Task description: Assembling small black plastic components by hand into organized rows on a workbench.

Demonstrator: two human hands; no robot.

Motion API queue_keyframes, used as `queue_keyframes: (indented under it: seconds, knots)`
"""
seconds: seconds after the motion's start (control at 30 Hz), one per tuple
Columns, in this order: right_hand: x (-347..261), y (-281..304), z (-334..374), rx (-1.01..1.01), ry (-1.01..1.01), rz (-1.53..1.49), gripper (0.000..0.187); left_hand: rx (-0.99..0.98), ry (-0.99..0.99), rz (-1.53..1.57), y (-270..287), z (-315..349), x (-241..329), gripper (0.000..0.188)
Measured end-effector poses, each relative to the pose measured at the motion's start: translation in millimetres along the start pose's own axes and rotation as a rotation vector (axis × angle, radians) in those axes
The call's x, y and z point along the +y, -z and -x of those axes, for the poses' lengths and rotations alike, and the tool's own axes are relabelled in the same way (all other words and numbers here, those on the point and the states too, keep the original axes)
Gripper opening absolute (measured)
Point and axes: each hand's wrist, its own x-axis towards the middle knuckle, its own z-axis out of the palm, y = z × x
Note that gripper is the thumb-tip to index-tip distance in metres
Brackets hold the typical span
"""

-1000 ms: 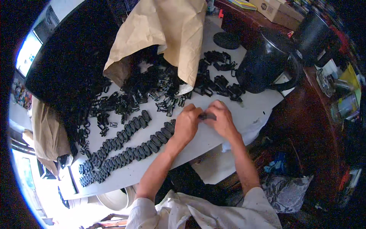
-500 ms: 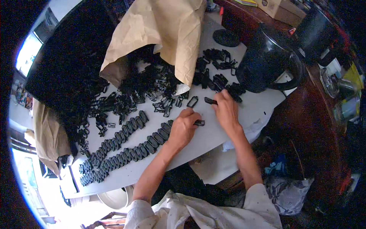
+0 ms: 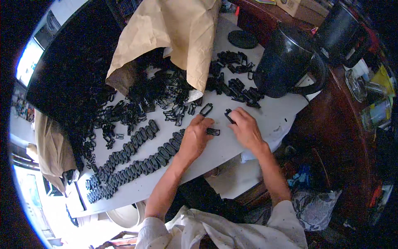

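My left hand (image 3: 195, 139) is closed on a small black plastic frame (image 3: 213, 131), which sticks out past its fingertips to the right. A second small black plastic piece (image 3: 228, 116) is pinched in my right hand (image 3: 247, 128), tilted, a short gap away from the first. On the white table (image 3: 226, 145), just above my left fingers, lies a loose oval black frame (image 3: 206, 109). Two long rows of dark oval pieces, a lower row (image 3: 143, 167) and an upper row (image 3: 132, 145), stand side by side to the left of my left hand.
A brown paper bag (image 3: 182, 29) lies open over a heap of black frames (image 3: 141, 106). Other black parts (image 3: 238, 89) are heaped beyond my right hand, beside a large black jug (image 3: 282, 62). A round black lid (image 3: 242, 39) lies farther back. The table edge runs beneath my forearms.
My right hand has come slightly nearer to me, and the piece in it has turned from lying sideways to a steeper tilt. My left hand has shifted a little left with its frame.
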Motion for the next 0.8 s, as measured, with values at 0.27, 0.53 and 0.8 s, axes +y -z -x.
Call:
queue_keyframes:
  seconds: [0.27,0.53,0.8]
  knots:
    - [-22.3,-14.7,5.7,-0.068,-0.030,-0.113,0.021,0.043,-0.060,0.039,-2.2,-3.1,-8.1,0.030]
    - [-22.8,-19.5,13.1,0.034,0.014,-0.162,0.036,0.062,-0.065,0.010,-2.3,-5.8,-3.9,0.026]
    - [-29.6,-29.4,8.5,0.020,0.098,-0.051,0.028,0.112,-0.066,0.039,-13.8,-2.3,-16.9,0.026]
